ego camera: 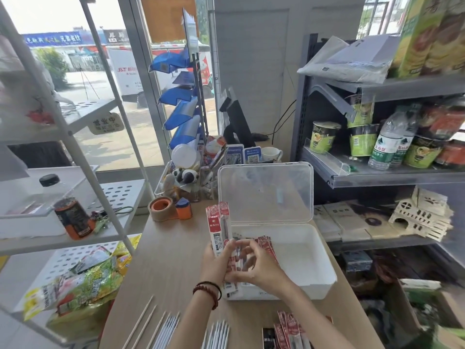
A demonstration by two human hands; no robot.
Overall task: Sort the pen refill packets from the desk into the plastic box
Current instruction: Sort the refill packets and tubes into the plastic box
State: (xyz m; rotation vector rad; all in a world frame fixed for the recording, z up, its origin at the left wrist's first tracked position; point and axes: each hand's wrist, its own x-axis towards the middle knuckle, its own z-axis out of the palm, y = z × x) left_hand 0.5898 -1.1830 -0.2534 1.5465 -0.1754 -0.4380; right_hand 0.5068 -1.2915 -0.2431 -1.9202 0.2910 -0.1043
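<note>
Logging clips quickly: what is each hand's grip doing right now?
Left hand: holds pen refill packets upright.
Right hand: pinches pen refill packets too, lower down.

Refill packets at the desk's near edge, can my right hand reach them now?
Probably: nothing blocks the near-edge packets, but the right hand is busy gripping other packets at the plastic box.

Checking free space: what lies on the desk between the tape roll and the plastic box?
Head view: a small orange-and-blue object beside the tape roll, then bare desk to the plastic box.
</note>
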